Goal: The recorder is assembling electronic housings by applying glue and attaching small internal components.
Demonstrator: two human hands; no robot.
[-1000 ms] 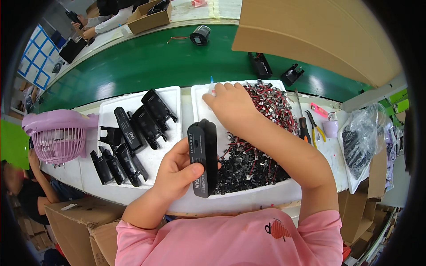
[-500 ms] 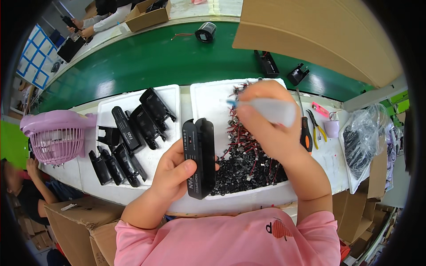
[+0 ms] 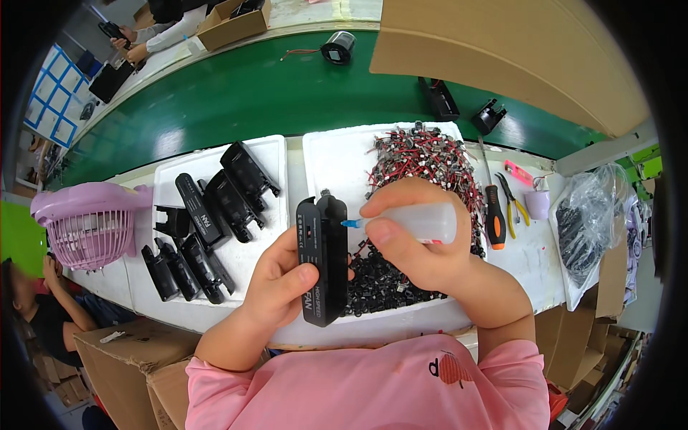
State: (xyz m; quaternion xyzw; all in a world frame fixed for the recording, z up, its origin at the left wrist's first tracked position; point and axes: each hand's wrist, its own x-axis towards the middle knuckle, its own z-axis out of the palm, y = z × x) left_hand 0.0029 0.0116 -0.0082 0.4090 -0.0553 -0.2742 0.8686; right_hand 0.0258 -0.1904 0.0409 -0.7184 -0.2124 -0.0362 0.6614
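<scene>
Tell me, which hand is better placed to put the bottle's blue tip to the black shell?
Probably the right hand: it holds the bottle sideways, its blue tip pointing left at the shell; whether they touch is unclear. The left hand is occupied gripping the shell.

A purple slatted housing [image 3: 89, 223] was set near the left end of the white workbench [image 3: 536, 266]. A black-and-orange screwdriver [image 3: 494, 223] and yellow-handled pliers [image 3: 509, 212] were laid side by side, just below a pink tool [image 3: 517, 173]. Clear plastic [image 3: 598, 208] was bunched farther right; a cardboard box [image 3: 122, 358] was placed at lower left.
</scene>
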